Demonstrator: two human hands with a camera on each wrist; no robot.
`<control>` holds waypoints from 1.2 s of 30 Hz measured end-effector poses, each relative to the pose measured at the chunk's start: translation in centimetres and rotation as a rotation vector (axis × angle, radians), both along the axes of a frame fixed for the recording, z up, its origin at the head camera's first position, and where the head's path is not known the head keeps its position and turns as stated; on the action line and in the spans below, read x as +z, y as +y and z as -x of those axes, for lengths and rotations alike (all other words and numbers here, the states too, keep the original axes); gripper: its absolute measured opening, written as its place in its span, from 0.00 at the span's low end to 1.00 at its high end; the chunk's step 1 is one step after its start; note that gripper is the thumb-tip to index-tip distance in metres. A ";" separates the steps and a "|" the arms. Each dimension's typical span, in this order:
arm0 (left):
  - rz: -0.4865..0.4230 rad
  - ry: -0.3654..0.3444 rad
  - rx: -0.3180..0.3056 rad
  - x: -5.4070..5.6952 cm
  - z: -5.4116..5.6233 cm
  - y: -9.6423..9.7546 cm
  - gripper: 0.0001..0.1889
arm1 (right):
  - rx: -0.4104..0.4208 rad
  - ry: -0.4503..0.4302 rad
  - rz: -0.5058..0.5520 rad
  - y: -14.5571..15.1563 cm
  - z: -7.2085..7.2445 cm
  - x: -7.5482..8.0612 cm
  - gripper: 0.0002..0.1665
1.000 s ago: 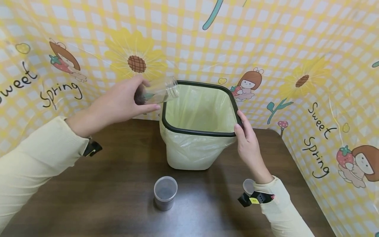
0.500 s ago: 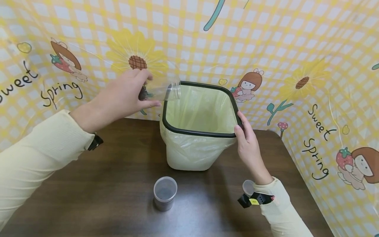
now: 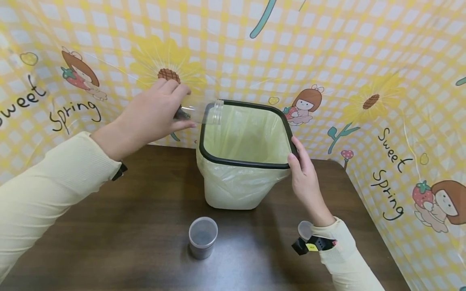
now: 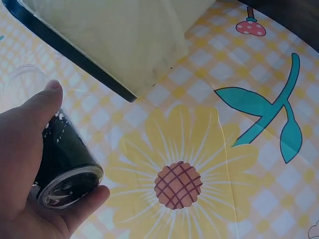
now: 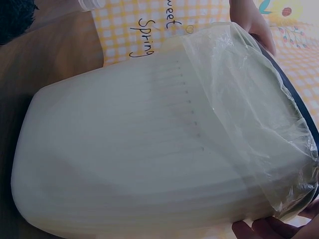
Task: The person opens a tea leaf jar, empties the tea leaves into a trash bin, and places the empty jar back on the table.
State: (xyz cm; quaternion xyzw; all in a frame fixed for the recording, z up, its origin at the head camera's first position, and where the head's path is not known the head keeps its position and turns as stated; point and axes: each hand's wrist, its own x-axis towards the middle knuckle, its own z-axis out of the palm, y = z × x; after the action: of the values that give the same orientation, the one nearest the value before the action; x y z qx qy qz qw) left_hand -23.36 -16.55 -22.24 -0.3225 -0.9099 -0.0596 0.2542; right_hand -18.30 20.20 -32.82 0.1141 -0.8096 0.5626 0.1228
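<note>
The left hand (image 3: 154, 111) is gripping a jar (image 3: 204, 111) sideways at the bin's (image 3: 233, 192) left side, the right hand (image 3: 303, 173) is holding the rim (image 3: 251, 163), and a slip could be spilling dark contents (image 4: 67, 147) outside.

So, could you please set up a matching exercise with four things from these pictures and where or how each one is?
Things:
1. Clear, transparent bottle
2. White bin with pale yellow liner
3. Round translucent container
4. Small, round translucent disc

States:
A. Upright on the dark wooden table, touched by no hand
B. Tilted, in the left hand
C. Close to the right wrist's black strap
D. Held at its black rim by the right hand

Pairs: 1-B, 2-D, 3-A, 4-C
</note>
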 end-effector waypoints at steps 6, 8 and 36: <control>0.028 0.085 -0.016 0.1 0.3 0.0 0.36 | -0.001 -0.005 0.000 0.0 0.0 0.0 0.31; 0.032 0.103 -0.021 0.1 0.4 0.1 0.36 | 0.001 -0.007 0.004 0.0 -0.1 0.1 0.31; 0.026 0.211 -0.109 -0.5 1.4 0.5 0.35 | 0.014 -0.005 0.024 0.1 0.1 -0.1 0.32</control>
State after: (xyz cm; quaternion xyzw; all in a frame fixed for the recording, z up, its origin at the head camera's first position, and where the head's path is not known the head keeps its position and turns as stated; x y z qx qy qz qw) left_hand -24.81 -16.08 -22.78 -0.3792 -0.8598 -0.0273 0.3409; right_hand -18.36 20.28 -32.89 0.1170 -0.8021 0.5736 0.1181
